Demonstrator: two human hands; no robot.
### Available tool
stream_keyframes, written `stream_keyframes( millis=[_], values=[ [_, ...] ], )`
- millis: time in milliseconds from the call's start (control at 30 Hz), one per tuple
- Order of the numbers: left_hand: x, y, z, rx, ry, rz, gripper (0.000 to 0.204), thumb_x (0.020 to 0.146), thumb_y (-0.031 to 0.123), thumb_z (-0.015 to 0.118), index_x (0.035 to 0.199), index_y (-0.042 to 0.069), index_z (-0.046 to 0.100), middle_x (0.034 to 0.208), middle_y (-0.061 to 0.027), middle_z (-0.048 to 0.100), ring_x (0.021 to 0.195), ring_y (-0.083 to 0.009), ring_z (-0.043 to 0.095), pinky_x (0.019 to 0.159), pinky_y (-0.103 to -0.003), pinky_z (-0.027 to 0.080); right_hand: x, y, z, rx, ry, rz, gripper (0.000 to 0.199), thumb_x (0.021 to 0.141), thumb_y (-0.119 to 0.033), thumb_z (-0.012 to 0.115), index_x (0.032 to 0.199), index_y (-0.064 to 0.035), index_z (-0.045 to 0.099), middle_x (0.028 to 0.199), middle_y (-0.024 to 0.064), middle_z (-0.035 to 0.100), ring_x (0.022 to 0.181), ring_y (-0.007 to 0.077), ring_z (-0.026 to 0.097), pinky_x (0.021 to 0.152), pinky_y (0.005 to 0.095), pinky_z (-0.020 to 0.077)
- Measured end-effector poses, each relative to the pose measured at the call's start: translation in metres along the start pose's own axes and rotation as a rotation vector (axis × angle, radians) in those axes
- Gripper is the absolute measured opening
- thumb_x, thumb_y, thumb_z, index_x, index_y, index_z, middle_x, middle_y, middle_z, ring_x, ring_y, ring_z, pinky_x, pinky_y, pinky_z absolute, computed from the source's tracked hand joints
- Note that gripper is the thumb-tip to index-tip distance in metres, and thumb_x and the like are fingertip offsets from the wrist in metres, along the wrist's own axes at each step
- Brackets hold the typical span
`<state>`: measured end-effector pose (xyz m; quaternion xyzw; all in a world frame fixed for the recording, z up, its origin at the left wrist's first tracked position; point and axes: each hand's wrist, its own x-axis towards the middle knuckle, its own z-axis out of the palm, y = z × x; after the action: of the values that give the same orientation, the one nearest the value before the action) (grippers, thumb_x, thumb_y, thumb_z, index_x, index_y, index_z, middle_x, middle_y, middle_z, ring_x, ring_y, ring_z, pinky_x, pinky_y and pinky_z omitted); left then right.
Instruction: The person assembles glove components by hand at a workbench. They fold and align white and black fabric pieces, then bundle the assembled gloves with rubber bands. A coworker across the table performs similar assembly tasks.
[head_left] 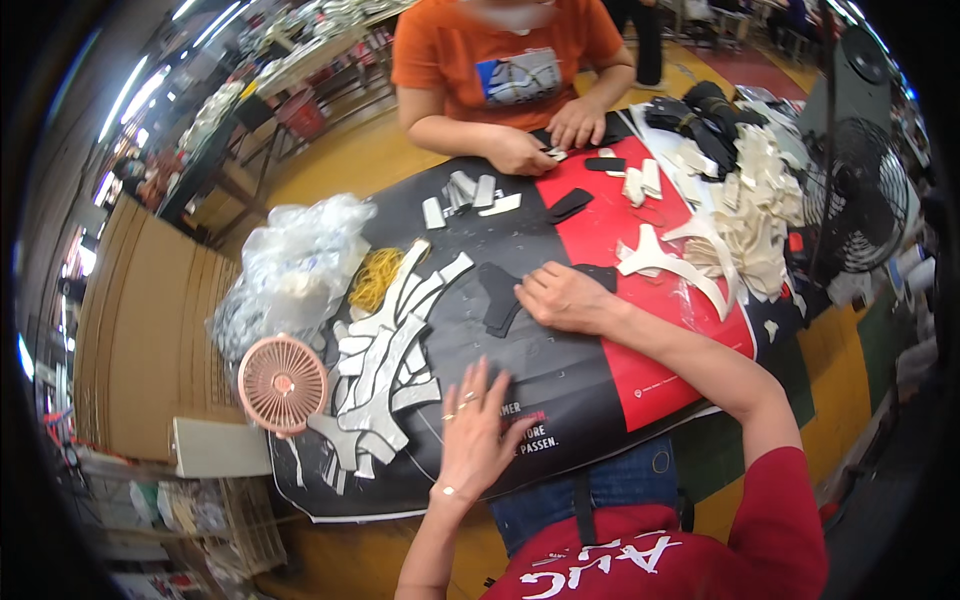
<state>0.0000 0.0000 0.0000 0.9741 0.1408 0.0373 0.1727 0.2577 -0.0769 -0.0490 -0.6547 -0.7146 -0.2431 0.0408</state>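
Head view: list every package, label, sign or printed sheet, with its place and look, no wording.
Printed poster: covers the table, black and red panels, small white lettering near its front edge, under both hands.
Clear plastic bag: left of the poster, crumpled, see-through, pale contents.
Cardboard sheets: far left, flat, brown, plain.
Printed patch: on the opposite person's orange shirt, grey and blue rectangle.

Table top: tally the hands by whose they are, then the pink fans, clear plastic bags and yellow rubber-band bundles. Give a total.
Wearer's hands: 2, left hand and right hand
co-worker's hands: 2
pink fan: 1
clear plastic bag: 1
yellow rubber-band bundle: 1
Total: 7
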Motion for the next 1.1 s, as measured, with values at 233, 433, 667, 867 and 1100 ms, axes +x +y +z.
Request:
stream_keyframes(
  millis=[233,433,667,867,1100],
  values=[
    [0.017,0.012,0.019,-0.080,0.083,0.050,0.071,0.090,0.038,0.069,0.146,0.004,0.041,0.156,-0.0237,0.031,0.145,-0.0391,0.031,0.117,-0.052,0.022,0.004,0.015,0.002,0.354,0.183,0.152,0.015,0.087,-0.012,0.059,0.099,-0.0033,0.062,0.088,0.0091,0.064,0.085,0.0254,0.062,0.077,0.0357,0.0490],
    [0.044,0.004,0.025,-0.088,0.130,0.079,0.072,0.092,0.036,0.067,0.147,0.001,0.038,0.159,-0.0218,0.027,0.145,-0.0380,0.030,0.118,-0.052,0.021,-0.003,0.009,-0.008,0.540,0.320,0.426,0.018,0.088,-0.008,0.064,0.104,-0.0013,0.062,0.094,0.0109,0.068,0.086,0.0290,0.065,0.076,0.0379,0.0507],
    [0.061,-0.013,0.029,0.011,0.077,-0.024,0.066,0.096,0.044,0.057,0.144,0.002,0.045,0.155,-0.0220,0.035,0.146,-0.0353,0.031,0.118,-0.053,0.021,-0.031,0.008,-0.067,0.433,0.522,0.523,0.022,0.084,-0.005,0.065,0.106,-0.0025,0.064,0.095,0.0121,0.070,0.080,0.0295,0.069,0.067,0.0376,0.0540],
    [0.042,-0.028,0.019,-0.113,0.304,-0.087,0.039,0.092,0.014,0.062,0.129,0.002,0.058,0.144,-0.0217,0.049,0.132,-0.0375,0.047,0.115,-0.051,0.026,-0.077,-0.067,-0.085,0.299,0.208,0.267,0.029,0.086,-0.020,0.066,0.111,-0.0045,0.067,0.109,0.0120,0.068,0.100,0.0247,0.067,0.087,0.0394,0.0538],
    [0.019,0.014,0.019,-0.407,0.252,-0.005,0.035,0.089,0.012,0.065,0.124,0.004,0.063,0.140,-0.0195,0.055,0.127,-0.0353,0.053,0.110,-0.046,0.035,-0.107,-0.038,-0.088,0.311,0.226,0.868,0.032,0.084,-0.026,0.076,0.108,-0.0060,0.069,0.114,0.0098,0.068,0.106,0.0255,0.065,0.086,0.0391,0.0505]
  ],
)
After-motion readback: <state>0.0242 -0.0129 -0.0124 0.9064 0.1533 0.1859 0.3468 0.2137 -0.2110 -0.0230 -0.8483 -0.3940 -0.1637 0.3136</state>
